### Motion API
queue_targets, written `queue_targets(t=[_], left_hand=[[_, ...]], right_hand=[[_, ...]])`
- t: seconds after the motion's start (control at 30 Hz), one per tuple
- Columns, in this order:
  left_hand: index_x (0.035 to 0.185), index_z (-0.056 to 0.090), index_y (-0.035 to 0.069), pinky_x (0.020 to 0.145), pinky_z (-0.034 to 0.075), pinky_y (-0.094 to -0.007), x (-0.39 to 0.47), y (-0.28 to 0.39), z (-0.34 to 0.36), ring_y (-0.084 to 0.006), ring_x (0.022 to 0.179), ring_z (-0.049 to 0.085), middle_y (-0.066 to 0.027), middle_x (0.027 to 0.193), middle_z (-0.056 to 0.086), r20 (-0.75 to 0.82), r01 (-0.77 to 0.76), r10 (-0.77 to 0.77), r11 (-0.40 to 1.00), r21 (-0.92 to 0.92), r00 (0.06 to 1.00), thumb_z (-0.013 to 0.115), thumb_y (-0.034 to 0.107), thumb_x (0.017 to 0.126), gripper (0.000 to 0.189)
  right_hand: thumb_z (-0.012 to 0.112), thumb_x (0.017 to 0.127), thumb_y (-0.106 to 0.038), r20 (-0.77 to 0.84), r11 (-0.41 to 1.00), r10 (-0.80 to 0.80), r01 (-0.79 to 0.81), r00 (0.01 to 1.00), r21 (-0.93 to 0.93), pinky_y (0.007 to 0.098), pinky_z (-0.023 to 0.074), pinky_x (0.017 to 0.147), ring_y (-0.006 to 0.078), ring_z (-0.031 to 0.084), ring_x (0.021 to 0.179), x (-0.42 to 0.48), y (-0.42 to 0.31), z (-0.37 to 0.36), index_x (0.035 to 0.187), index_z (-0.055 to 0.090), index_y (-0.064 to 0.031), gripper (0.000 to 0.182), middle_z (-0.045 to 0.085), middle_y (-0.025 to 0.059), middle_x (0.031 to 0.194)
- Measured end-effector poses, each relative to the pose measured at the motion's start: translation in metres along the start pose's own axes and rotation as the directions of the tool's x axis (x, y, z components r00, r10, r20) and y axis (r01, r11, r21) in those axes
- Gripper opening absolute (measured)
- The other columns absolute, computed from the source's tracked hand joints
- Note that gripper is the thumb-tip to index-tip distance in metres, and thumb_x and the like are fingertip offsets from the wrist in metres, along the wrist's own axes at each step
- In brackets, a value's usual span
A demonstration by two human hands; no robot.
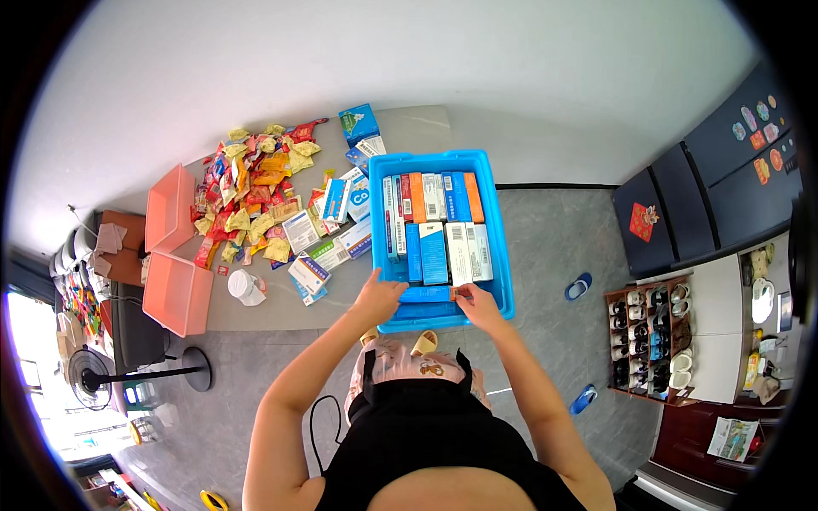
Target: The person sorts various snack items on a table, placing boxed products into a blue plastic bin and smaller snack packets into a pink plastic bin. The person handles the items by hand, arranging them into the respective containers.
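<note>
A blue plastic bin (503, 255) stands at the table's right end, holding upright medicine boxes packed in two rows. In its near part, my left hand (378, 299) and my right hand (478, 308) grip opposite ends of a blue medicine box (425, 294) with an orange end. Another blue box (425, 311) lies below it, nearer my body. Left of the bin, loose medicine boxes (330, 254) lie in an overlapping heap, beside a large pile of small wrapped snack packets (255, 191). A blue and green carton (358, 124) stands behind the bin's left corner.
Two pink plastic bins (177, 294) stand at the table's left end, near a white tub (245, 287). The stone-look table top (422, 124) reaches the wall. A standing fan (197, 369) is on the left; blue slippers (579, 287) and a shoe rack (648, 342) are on the right.
</note>
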State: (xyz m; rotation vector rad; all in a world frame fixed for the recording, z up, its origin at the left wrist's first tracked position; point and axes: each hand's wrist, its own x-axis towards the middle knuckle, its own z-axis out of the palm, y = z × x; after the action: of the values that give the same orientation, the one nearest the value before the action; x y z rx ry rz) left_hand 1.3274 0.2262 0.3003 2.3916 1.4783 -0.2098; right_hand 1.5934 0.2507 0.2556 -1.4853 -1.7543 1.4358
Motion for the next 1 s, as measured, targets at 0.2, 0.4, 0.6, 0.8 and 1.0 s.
queue_targets(t=[0.2, 0.4, 0.6, 0.8, 1.0], left_hand=[[0.117, 0.049, 0.008, 0.101, 0.033, -0.0440, -0.007, 0.004, -0.008, -0.0300, 0.099, 0.056, -0.0139, 0.101, 0.061, -0.102, 0.066, -0.094, 0.967, -0.248, 0.990, 0.060, 0.012, 0.080, 0.039], [0.116, 0.049, 0.004, 0.085, 0.044, -0.0439, -0.029, -0.005, -0.022, -0.0370, 0.100, 0.053, -0.0189, 0.104, 0.058, -0.296, 0.088, -0.288, 0.835, -0.543, 0.911, 0.062, 0.013, 0.079, 0.041], [0.117, 0.049, 0.003, 0.084, 0.044, -0.0436, -0.023, -0.009, -0.004, -0.0382, 0.100, 0.052, -0.0195, 0.105, 0.057, -0.426, -0.042, -0.242, 0.829, -0.558, 0.872, 0.063, 0.014, 0.079, 0.041], [0.114, 0.050, 0.002, 0.080, 0.045, -0.0407, -0.008, -0.016, -0.002, -0.0346, 0.094, 0.056, -0.0188, 0.100, 0.059, -0.514, 0.052, -0.420, 0.809, -0.585, 0.748, 0.067, 0.020, 0.077, 0.044], [0.114, 0.049, 0.003, 0.063, 0.049, -0.0376, -0.019, -0.002, -0.028, -0.0295, 0.068, 0.060, -0.0125, 0.074, 0.061, -0.349, 0.178, -0.636, 0.614, -0.769, 0.688, 0.070, 0.025, 0.071, 0.052]], right_hand=[[0.061, 0.079, -0.014, 0.062, 0.993, 0.046, -0.039, 0.997, -0.112, 0.0344, 0.0509, 0.071, 0.0271, 0.065, 0.084, 0.000, -0.004, 0.000, 0.111, 0.051, 0.0019, 0.037, 0.067, 0.0153, 0.095], [0.057, 0.074, -0.004, 0.070, 0.919, -0.142, 0.158, 0.987, -0.362, 0.0359, 0.0498, 0.071, 0.0300, 0.063, 0.084, 0.006, 0.004, 0.009, 0.107, 0.058, -0.0037, 0.033, 0.066, 0.0150, 0.094], [0.058, 0.077, -0.011, 0.256, 0.879, -0.285, 0.358, 0.924, -0.314, 0.0365, 0.0492, 0.072, 0.0303, 0.063, 0.084, 0.012, 0.006, 0.001, 0.099, 0.066, -0.0078, 0.024, 0.065, 0.0152, 0.093], [0.065, 0.078, -0.027, 0.305, 0.890, -0.130, 0.246, 0.943, -0.384, 0.0356, 0.0492, 0.076, 0.0307, 0.063, 0.087, 0.019, 0.000, 0.009, 0.100, 0.066, -0.0055, 0.030, 0.065, 0.0163, 0.096], [0.067, 0.075, -0.033, 0.383, 0.897, -0.095, 0.246, 0.919, -0.368, 0.0365, 0.0492, 0.078, 0.0301, 0.063, 0.090, 0.030, 0.015, 0.004, 0.101, 0.067, -0.0070, 0.036, 0.065, 0.0148, 0.098]])
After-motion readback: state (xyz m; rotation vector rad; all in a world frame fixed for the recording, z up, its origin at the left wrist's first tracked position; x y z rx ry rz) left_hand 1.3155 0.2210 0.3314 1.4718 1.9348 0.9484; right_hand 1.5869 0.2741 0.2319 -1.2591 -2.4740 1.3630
